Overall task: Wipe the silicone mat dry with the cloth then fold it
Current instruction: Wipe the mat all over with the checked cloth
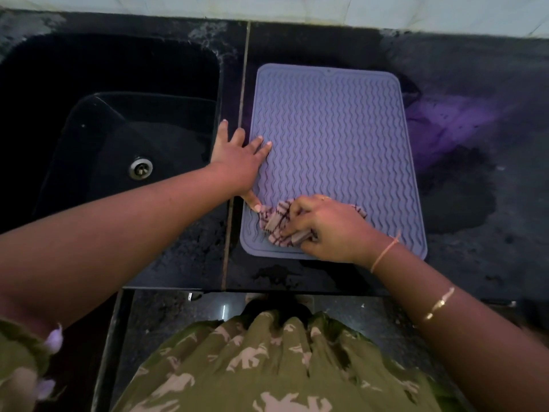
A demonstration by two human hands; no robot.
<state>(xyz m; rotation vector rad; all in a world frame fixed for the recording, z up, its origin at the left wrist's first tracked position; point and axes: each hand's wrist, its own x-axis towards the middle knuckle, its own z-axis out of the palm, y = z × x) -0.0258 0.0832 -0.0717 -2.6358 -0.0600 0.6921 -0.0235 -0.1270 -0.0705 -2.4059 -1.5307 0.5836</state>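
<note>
While the left hand (240, 162) lies flat and open, pinning the silicone mat (332, 138), the right hand (326, 227) clutches the cloth (276, 221) at lower centre; wiping seems underway; next, sweep upward.

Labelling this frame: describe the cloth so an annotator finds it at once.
Start at the black sink, then move right across the counter seam to the ridged purple silicone mat. At the mat's near left corner the right hand bunches the cloth. It is the only fabric on the mat: pale, crumpled, with dark check lines.
</note>
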